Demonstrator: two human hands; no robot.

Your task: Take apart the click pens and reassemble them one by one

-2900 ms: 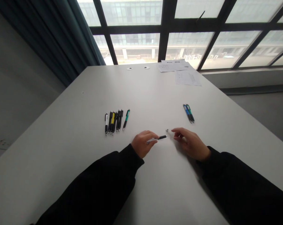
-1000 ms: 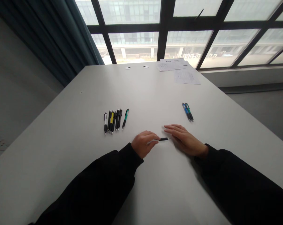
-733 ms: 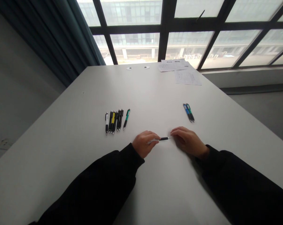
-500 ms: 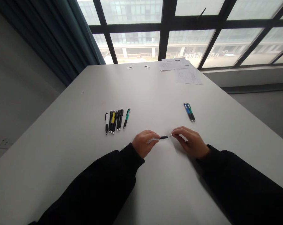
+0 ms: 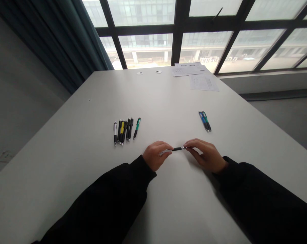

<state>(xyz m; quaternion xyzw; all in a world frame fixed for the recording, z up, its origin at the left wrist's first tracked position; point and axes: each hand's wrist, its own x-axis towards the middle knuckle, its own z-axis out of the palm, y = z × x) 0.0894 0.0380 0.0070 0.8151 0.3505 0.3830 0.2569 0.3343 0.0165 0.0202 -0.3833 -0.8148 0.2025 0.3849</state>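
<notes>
My left hand [image 5: 157, 154] pinches a white pen with a black grip [image 5: 177, 149] by its barrel, the grip end pointing right. At that end the fingertips of my right hand [image 5: 204, 153] are closed on a small silvery pen tip [image 5: 185, 147], partly hidden by the fingers. The tip sits right at the pen's end; whether it is seated cannot be told. To the left lie a white pen [image 5: 115, 133], several black pens [image 5: 128, 130], a yellow pen [image 5: 122, 128] and a green pen [image 5: 137, 128].
On the right of the white table [image 5: 153, 101] a blue pen [image 5: 203, 121] and a green-and-black pen [image 5: 206, 121] lie side by side. Printed papers [image 5: 204, 83] rest at the far edge, near two cable-hole covers [image 5: 139, 73]. Windows stand behind, with a dark curtain [image 5: 66, 40] at left.
My right fingers have moved slightly left with the pen tip, closing the small gap to the black grip. My left hand stays in place on the pen.
</notes>
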